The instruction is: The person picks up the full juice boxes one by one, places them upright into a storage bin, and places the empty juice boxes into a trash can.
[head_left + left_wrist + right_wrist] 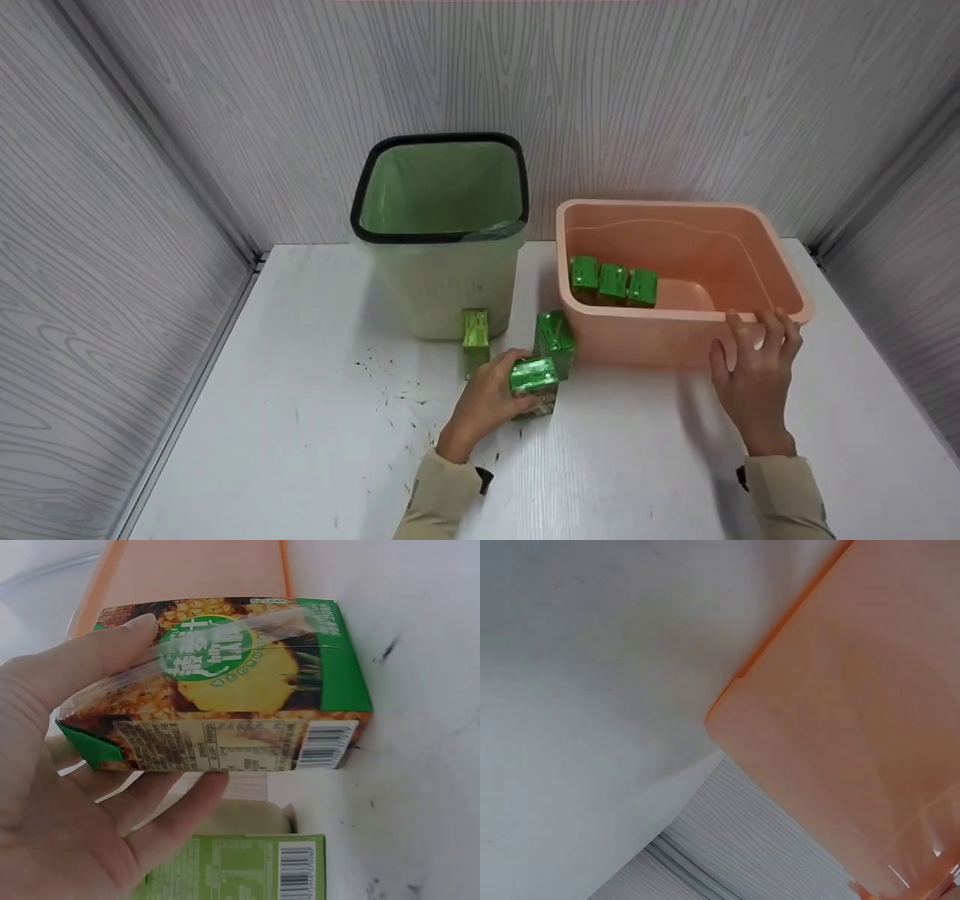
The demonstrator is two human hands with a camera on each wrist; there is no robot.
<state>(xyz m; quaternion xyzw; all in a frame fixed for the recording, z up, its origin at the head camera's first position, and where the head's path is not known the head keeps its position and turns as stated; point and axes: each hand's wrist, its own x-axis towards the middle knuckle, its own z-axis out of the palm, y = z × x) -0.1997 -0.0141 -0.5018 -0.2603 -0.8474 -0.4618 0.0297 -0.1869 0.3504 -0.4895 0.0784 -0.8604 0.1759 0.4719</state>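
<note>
My left hand (484, 394) grips a pineapple juice carton (534, 382) with a green top, low over the table. The left wrist view shows pineapples and a barcode on this juice carton (247, 675), thumb across one face and fingers beneath. Just behind it, a second green-topped carton (555, 341) stands against the pink bin (637, 337). A lighter green carton (475, 341) stands to its left. My right hand (757, 375) holds the bin's front rim near the right corner, fingertips hooked over it. The right wrist view shows mostly the bin's wall (840, 712).
Three green-topped cartons (613, 285) stand in a row inside the bin at its left. A pale green trash can (442, 285) with a black rim stands left of the bin. Dark specks (405, 397) mark the white table (300, 420). Panel walls enclose the table's back and sides.
</note>
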